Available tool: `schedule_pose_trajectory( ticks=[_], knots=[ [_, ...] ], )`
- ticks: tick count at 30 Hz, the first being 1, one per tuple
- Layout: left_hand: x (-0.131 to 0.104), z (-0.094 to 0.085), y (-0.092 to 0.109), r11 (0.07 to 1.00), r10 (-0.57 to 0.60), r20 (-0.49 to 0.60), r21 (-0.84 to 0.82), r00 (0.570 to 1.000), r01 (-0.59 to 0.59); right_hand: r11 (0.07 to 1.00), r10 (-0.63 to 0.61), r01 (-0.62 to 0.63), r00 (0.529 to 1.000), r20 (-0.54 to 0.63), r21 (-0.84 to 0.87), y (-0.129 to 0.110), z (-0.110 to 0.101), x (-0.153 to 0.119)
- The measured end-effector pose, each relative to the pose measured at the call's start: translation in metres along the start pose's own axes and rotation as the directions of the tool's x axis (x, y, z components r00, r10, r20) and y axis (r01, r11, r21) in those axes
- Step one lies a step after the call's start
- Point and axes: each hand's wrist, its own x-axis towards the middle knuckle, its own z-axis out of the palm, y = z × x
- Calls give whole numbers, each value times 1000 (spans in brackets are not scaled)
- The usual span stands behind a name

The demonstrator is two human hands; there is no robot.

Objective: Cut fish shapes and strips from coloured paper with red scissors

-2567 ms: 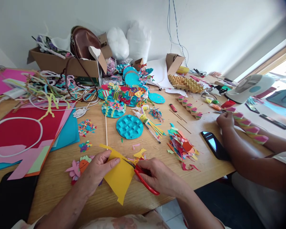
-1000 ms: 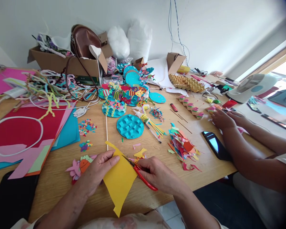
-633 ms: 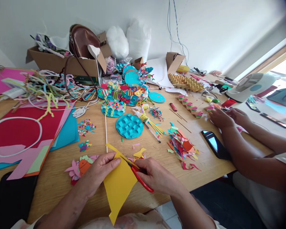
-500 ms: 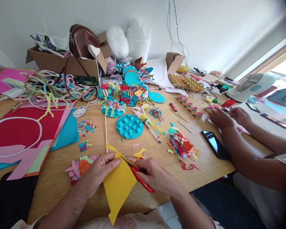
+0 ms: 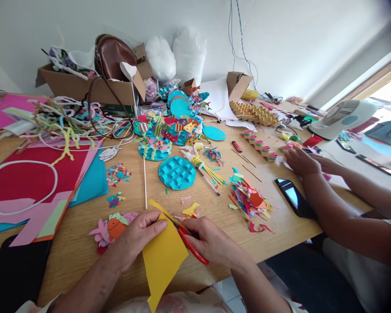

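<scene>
My left hand [image 5: 145, 231] pinches the upper edge of a yellow paper sheet [image 5: 165, 256], whose lower corner hangs toward my lap. In my right hand [image 5: 208, 238] are red-handled scissors [image 5: 193, 248], their blades on the paper near its top edge. A narrow yellow strip sticks up past my left fingertips. Beside my left wrist lies a small pile of paper fish cutouts [image 5: 114, 228], pink and orange. Yellow scraps [image 5: 191, 210] rest on the table just beyond the scissors. A round turquoise disc with curled paper [image 5: 177, 172] lies farther off.
Mixed paper scraps [image 5: 251, 198] and a phone [image 5: 293, 198] lie to the right, near another person's hands [image 5: 301, 163]. Coloured sheets [image 5: 35, 174] cover the left side. Behind stand fish decorations [image 5: 169, 126], a cardboard box [image 5: 84, 89] and a white machine [image 5: 342, 119].
My hands, the scissors and the yellow paper have shifted only slightly, with the strip at the top leaning a little more. At the right, the other person's hands have moved closer together.
</scene>
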Motion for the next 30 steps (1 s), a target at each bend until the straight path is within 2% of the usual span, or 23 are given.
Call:
schedule_pose_trajectory(
  ticks=[8, 14, 21, 27, 30],
  knots=[
    [0, 0, 0, 999, -35, 0, 18, 999, 35, 1000, 5, -5, 1000, 2, 27, 2, 1, -1],
    [0, 0, -1, 999, 1, 15, 36, 1000, -2, 999, 10, -10, 1000, 0, 39, 0, 2, 2],
    [1, 0, -3, 999, -21, 37, 31, 999, 20, 998, -10, 10, 1000, -5, 66, 4, 2, -1],
    [1, 0, -1, 998, 54, -49, 18, 997, -53, 998, 58, -58, 998, 1, -1, 6, 1, -6],
    [0, -2, 1, 999, 24, -67, -36, 997, -27, 995, 99, -99, 995, -20, -30, 9, -3, -12]
  ],
)
